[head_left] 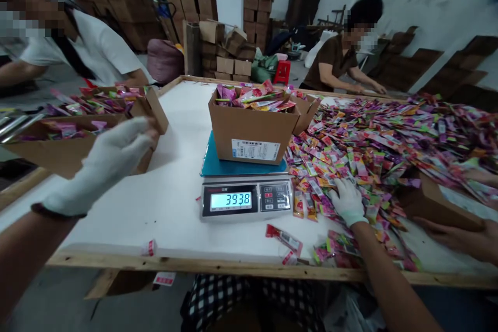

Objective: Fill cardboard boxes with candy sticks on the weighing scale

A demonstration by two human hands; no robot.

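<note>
A gloved left hand (pixel 107 161) stretches forward across the white surface (pixel 124 218), blurred, wrist raised and fingers pointing right, slightly bent, in front of a filled box (pixel 66 158) at left; whether its grip is clasping the cardboard or free of it cannot be told. The gloved right hand (pixel 347 199) reaches up from the near edge, forearm slanting leftward, palm down and fingers lightly spread upon a heap of wrapped packets (pixel 361 140); whether its grip has closed on any of them cannot be told. Between the two hands, a packed carton (pixel 252 132) sits upright on the blue plate of a scale (pixel 247 199), its printed label facing the wearer and the display lit. Loose packets lie just right of the scale, and a red one (pixel 284 238) rests near the front edge. At far right, a co-worker's hands (pixel 455 236) steady a tilted case (pixel 439 202), while a person in brown (pixel 330 62) leans over the far side.
</note>
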